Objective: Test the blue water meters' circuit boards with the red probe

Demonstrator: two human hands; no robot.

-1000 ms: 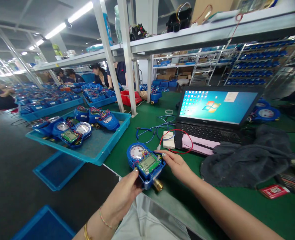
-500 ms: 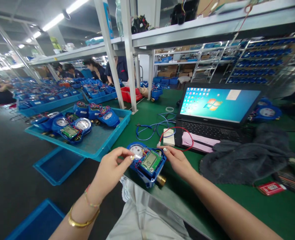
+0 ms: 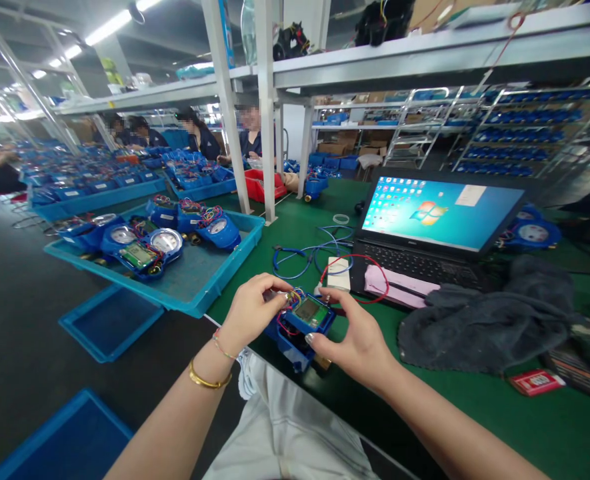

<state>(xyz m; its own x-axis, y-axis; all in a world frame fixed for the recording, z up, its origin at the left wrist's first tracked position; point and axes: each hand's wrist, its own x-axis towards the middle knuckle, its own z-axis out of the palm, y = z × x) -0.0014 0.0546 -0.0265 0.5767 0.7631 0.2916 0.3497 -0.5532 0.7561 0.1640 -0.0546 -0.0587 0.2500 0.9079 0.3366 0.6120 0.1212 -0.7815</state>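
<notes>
Green bench point(image 3: 475, 413), right fingers point(image 3: 325, 347) wide, holding meter point(image 3: 309, 312)

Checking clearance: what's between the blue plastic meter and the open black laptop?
Head view: a small white box, a thin red cable, part of a blue cable.

The one head-worn view looks forward and down from above the surface's point(image 3: 309, 217) near edge (left hand point(image 3: 255, 310) and right hand point(image 3: 365, 340) close below), across to distant racks point(image 3: 515, 133).
</notes>
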